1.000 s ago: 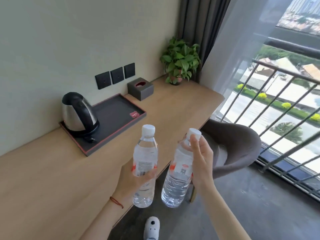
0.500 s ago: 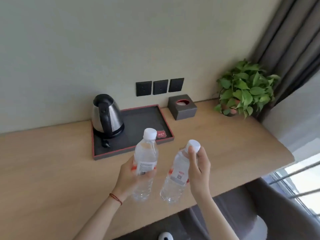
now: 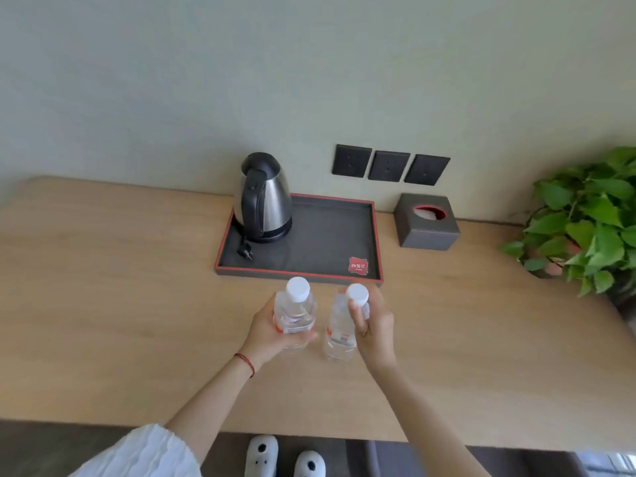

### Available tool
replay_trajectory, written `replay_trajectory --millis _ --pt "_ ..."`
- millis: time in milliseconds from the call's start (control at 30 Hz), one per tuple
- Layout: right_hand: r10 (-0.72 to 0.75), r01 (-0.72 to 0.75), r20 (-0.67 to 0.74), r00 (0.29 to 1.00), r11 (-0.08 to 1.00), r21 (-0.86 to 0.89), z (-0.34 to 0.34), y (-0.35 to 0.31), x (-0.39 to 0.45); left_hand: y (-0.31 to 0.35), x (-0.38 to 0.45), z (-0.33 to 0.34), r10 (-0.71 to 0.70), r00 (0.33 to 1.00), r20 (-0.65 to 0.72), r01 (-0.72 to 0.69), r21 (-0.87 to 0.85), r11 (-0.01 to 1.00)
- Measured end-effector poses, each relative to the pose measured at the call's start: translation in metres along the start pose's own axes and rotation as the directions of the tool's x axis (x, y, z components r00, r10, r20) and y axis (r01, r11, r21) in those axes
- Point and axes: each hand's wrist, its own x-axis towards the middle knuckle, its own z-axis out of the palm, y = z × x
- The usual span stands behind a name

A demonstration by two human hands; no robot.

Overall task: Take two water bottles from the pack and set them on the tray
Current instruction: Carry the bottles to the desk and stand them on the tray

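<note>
I hold two clear water bottles with white caps above the wooden desk, just in front of the tray. My left hand grips the left bottle around its labelled middle. My right hand holds the right bottle near its neck and cap. Both bottles are upright and side by side. The dark tray with a red rim lies against the wall, its right half bare except for a small red card. The pack is out of view.
A steel electric kettle stands on the tray's left end, its plug lying beside it. A grey tissue box sits right of the tray and a potted plant at the far right. Three wall sockets are above.
The view has swung from the window side to face the desk squarely. Both hands have carried the bottles forward over the desk, closer to the tray's front edge.
</note>
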Motion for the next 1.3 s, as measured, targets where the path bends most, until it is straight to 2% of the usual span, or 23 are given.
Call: replay_trajectory --millis 100,200,300,467,533,633,700,800,867,933,1067,1200,1300 --pt "-0.042 0.042 0.002 0.999 0.998 -0.04 0.004 0.011 0.004 -0.008 0.007 0.005 -0.01 1.0 0.013 0.01 0.026 1.0" --pt "-0.062 0.062 -0.021 0.998 0.998 -0.01 0.005 0.017 0.004 -0.019 0.005 0.009 -0.016 1.0 0.018 0.016 0.035 0.999" --pt "-0.061 0.061 0.002 0.998 0.998 0.002 0.002 0.022 0.002 -0.026 0.006 0.01 -0.019 1.0 0.015 0.018 0.031 0.999" --pt "-0.074 0.077 0.071 0.995 0.996 -0.041 -0.004 0.02 -0.003 -0.024 0.006 0.006 0.016 0.996 0.083 -0.014 -0.016 1.0" --pt "-0.093 0.103 0.091 0.992 0.989 -0.108 -0.009 0.015 -0.001 -0.017 0.002 0.002 0.031 0.992 0.122 -0.025 -0.046 0.999" --pt "-0.177 0.201 0.106 0.979 0.932 -0.3 -0.02 0.004 0.004 0.003 -0.004 -0.008 0.092 0.984 0.151 -0.078 -0.093 0.993" --pt "-0.142 0.191 0.145 0.979 0.884 -0.427 -0.027 -0.006 0.009 0.025 -0.004 -0.02 0.209 0.965 0.156 -0.211 -0.004 0.978" --pt "-0.058 0.155 0.17 0.984 0.759 -0.633 -0.029 -0.017 0.016 0.064 0.001 -0.03 0.396 0.879 0.265 -0.445 0.16 0.881" --pt "-0.06 0.171 0.179 0.982 0.68 -0.713 -0.026 -0.022 0.02 0.081 0.008 -0.029 0.493 0.808 0.322 -0.583 0.316 0.749" --pt "-0.041 0.172 0.191 0.981 0.645 -0.745 -0.022 -0.024 0.025 0.09 0.013 -0.027 0.527 0.765 0.37 -0.644 0.435 0.63" --pt "-0.037 0.157 0.197 0.98 0.752 -0.641 -0.021 -0.027 0.037 0.089 0.012 -0.024 0.577 0.714 0.397 -0.695 0.499 0.517" --pt "-0.06 0.14 0.163 0.985 0.829 -0.541 -0.029 -0.04 0.072 0.085 0.013 -0.022 0.585 0.724 0.364 -0.68 0.52 0.518" --pt "-0.129 0.215 0.195 0.972 0.821 -0.529 -0.035 -0.049 0.12 0.085 0.015 -0.021 0.586 0.725 0.362 -0.677 0.53 0.51"
